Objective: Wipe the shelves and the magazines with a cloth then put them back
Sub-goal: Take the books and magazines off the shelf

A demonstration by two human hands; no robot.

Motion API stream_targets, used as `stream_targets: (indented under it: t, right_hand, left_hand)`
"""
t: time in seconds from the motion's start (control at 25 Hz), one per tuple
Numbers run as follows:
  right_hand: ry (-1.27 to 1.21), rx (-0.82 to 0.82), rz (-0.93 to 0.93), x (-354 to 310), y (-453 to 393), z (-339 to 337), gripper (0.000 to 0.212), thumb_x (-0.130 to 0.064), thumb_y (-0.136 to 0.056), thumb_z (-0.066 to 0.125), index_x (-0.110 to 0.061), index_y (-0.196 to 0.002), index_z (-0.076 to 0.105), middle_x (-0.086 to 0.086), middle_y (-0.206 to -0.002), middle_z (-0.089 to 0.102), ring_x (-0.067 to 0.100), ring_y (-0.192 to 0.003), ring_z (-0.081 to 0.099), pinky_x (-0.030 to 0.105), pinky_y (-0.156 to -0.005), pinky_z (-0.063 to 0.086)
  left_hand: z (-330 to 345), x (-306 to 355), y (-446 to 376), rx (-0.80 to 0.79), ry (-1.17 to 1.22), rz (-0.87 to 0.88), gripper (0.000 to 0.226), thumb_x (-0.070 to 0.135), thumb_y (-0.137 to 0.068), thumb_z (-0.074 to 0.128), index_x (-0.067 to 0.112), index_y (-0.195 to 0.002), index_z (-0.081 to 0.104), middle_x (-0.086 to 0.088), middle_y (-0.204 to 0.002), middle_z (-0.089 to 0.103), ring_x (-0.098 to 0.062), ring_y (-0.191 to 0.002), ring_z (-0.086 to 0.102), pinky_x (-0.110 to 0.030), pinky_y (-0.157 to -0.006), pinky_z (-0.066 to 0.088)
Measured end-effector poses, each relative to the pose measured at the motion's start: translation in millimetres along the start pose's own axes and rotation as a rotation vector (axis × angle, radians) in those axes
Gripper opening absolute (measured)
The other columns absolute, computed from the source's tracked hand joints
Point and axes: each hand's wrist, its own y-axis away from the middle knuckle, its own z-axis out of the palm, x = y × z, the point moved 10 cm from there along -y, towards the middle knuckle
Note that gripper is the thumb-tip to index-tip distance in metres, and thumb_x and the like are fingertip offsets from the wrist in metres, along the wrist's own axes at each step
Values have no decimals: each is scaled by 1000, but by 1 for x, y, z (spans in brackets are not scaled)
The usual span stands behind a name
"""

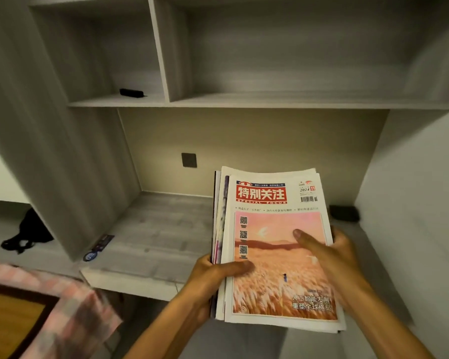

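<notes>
Nearest, left of the magazine stack (275, 247): a pink checked cloth (70, 304) draped over a dark wooden edge. At the stack itself, left hand (213, 275) clamped on its left edge, thumb on the cover; right hand (332, 255) clamped on its right edge, forefinger laid across the orange cover. Stack held flat, apparently just above the grey desk (151, 229), below the upper shelves (244, 101). Probably the putting-back step, or carrying the stack for wiping; cannot tell which. Beyond the stack: a dark wall plate (189, 160); up and left, a small black object (131, 93) on the shelf. Next move calls for lifting the stack level toward a compartment, both grips firm against slipping covers.
</notes>
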Motion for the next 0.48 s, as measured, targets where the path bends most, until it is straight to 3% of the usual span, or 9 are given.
stream_targets:
  t: [0.08,0.24,0.48]
  right_hand:
    - [30,-10,73,30,23,4,42,-30,-70,81,-18,-106,63,2,-87,75,23,-74,73,39,-67,59]
    - [140,-33,202,98,81,30,42,-29,-68,83,-19,-105,66,-3,-85,75,20,-77,72,31,-64,57]
    - [165,-110,370,191,174,99,57,-21,-62,89,-20,-113,62,-3,-98,74,21,-93,70,44,-85,57]
  left_hand:
    - [-14,-22,15,-27,-11,-42,41,2,-70,80,6,-108,66,-16,-97,73,-35,-87,71,-50,-83,56]
    - [-66,-83,41,-38,-37,-138,43,1,-67,82,6,-106,66,-15,-92,74,-34,-82,72,-47,-78,58]
    - [-165,-182,87,-23,-7,-253,41,-2,-63,82,0,-102,69,-19,-91,73,-36,-82,72,-48,-77,58]
